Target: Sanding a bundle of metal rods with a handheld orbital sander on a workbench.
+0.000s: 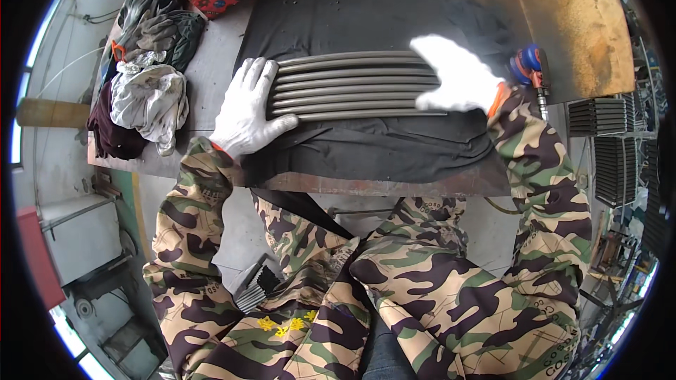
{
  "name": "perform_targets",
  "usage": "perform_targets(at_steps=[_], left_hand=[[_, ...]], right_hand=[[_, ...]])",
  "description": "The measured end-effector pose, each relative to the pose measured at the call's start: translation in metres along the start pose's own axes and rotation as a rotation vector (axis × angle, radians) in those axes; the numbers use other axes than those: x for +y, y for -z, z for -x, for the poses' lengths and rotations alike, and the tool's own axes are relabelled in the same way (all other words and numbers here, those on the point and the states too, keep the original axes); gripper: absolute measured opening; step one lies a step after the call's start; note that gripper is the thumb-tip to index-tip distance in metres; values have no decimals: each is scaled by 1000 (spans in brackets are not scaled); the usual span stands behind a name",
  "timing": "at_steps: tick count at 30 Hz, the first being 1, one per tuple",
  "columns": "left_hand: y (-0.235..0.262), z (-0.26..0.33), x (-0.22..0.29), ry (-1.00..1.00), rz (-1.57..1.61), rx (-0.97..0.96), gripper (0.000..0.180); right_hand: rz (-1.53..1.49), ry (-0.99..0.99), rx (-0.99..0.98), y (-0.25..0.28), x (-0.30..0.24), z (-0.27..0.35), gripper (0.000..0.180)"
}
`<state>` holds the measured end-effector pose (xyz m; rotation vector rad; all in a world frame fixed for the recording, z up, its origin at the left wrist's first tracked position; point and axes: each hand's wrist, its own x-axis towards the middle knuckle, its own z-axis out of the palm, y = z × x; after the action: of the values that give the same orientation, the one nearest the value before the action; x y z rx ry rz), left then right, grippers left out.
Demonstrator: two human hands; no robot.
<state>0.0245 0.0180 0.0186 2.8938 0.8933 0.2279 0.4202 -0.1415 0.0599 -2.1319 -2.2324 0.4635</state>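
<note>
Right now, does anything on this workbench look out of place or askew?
The metal rods lie neatly side by side on the dark cloth, between the left hand and right hand. Only the pile of rags and gloves at the bench's left end looks untidy.

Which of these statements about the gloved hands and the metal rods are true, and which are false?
1. The left hand in a white glove rests at the ends of the grey metal rods. True.
2. The rods stand upright. False: they lie flat, side by side.
3. The rods lie on a black cloth. True.
4. The right hand is bare. False: it wears a white glove.
</note>
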Motion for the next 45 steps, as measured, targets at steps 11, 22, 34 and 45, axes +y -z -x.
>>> perform_targets(at_steps=[11, 22, 34, 45], left_hand=[[20, -48, 10, 32, 8, -176, 116], [23, -40, 24, 156, -36, -287, 92], [29, -36, 25, 131, -23, -348, 71], [13, -20, 58, 153, -96, -234, 49]], right_hand=[[141, -83, -163, 11, -33, 2, 108], [78, 112, -45, -18, -19, -8, 83], [71, 60, -79, -23, -38, 1, 63], [123, 4, -71, -31, -51, 0, 42]])
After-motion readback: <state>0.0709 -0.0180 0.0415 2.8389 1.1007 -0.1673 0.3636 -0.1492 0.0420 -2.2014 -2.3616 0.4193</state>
